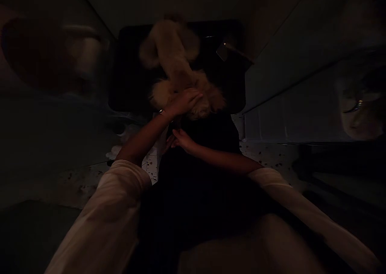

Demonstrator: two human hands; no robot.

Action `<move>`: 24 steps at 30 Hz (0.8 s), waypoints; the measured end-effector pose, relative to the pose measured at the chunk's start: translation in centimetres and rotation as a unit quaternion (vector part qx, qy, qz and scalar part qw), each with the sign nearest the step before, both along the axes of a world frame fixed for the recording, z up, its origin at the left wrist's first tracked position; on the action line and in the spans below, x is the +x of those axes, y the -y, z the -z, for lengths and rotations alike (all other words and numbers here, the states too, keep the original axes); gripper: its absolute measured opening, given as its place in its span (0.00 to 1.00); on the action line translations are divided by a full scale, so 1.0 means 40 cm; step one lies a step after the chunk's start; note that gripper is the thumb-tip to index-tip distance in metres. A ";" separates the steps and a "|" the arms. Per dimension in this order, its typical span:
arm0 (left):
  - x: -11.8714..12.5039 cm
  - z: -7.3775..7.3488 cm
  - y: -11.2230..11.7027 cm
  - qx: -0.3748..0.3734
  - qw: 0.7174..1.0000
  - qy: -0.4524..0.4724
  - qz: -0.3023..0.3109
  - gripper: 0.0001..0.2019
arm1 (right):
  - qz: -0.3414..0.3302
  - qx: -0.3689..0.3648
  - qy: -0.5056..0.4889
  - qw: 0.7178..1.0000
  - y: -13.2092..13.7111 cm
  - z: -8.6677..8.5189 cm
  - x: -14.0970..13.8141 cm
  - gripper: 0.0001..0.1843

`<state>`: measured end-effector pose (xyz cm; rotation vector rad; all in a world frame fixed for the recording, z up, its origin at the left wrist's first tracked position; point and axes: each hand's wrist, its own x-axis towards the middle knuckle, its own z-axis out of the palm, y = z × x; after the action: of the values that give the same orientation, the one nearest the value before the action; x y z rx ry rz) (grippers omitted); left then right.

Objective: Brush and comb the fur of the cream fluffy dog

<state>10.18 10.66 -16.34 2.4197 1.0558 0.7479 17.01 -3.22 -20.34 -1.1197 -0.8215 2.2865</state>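
Observation:
A tan fluffy dog (171,51) is on a black tabletop (129,85), its furry head end toward me. My left hand (189,99), with a band at the wrist, lies over the fur of its head, fingers bent and close together. Just below, over the dark cloth covering my front, my right hand (183,140) has its thumb and fingers drawn together near the near side of the head. Whatever may be between those fingers is lost in the dark. Much of the dog's face is hidden by my left hand and shadow.
A flat, phone-like object (222,52) is at the tabletop's right side. Pale walls or panels (277,109) rise on the right. Whitish items (116,151) sit low at the left, above a speckled floor (262,153). The whole scene is very dim.

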 end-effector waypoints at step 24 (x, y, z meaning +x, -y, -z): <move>0.017 -0.049 -0.009 -0.073 0.995 -0.068 0.014 0.20 | 0.020 0.103 0.129 0.986 -0.026 0.029 0.057 0.10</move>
<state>10.85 11.00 -14.38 2.3816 1.0848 0.4847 19.30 -2.17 -21.48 -1.3376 -1.0967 1.9952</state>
